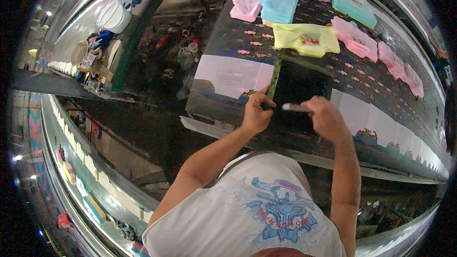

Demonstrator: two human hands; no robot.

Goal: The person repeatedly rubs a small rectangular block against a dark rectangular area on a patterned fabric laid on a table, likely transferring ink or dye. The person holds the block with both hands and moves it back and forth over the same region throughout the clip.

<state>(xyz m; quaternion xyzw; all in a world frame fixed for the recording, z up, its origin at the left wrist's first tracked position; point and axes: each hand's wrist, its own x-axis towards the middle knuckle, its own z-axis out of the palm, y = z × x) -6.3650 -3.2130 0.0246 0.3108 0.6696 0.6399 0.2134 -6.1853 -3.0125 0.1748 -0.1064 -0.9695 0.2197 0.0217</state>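
Observation:
A dark rectangular printing frame with green edges lies on the long table in front of me. My left hand is closed at its near left edge, thumb and fingers pinched there. Over the near part of the frame, my right hand grips a short pale bar-shaped tool with a whitish end pointing left. Shadow and the fist hide the rest of that tool. Just beyond the frame is a yellow printed cloth piece. White cut pieces lie on both sides, one on the left and others on the right.
Stacks of printed cloth in pink, blue and mint sit on the table's far part. Across a dark, littered aisle, another table holds a white tub and clutter. A third table runs along the lower left.

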